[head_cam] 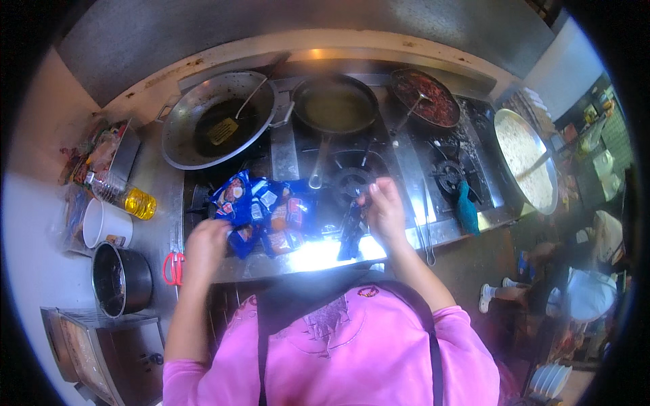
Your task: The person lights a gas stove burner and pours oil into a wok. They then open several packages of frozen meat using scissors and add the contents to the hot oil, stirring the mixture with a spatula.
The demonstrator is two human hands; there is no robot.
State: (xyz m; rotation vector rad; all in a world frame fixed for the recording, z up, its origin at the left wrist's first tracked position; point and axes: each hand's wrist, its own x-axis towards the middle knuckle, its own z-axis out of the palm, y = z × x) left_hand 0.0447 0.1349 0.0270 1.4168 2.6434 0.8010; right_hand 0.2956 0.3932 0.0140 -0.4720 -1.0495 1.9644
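Several blue plastic food packets (264, 213) lie in a heap on the front of the stove (327, 238). At the heap's left edge is my left hand (205, 248), its fingers bent at a packet's corner; whether they grip it is hidden. My right hand (386, 208) is raised over the stove front, right of the packets, with thumb and fingers drawn together. Just left of and below its fingertips is a dark, blurred strip-like thing (351, 228); I cannot tell whether the hand holds it. A gas burner (350, 177) sits behind that hand.
Behind stand a large wok (183, 137) with a slotted turner (223, 131), a frying pan (335, 109) of oil and a pan of red sauce (436, 104). Tongs (424, 228), a teal cloth (465, 210), red-handled scissors (174, 268) and an oil bottle (137, 203) lie around. A person (589, 294) is at right.
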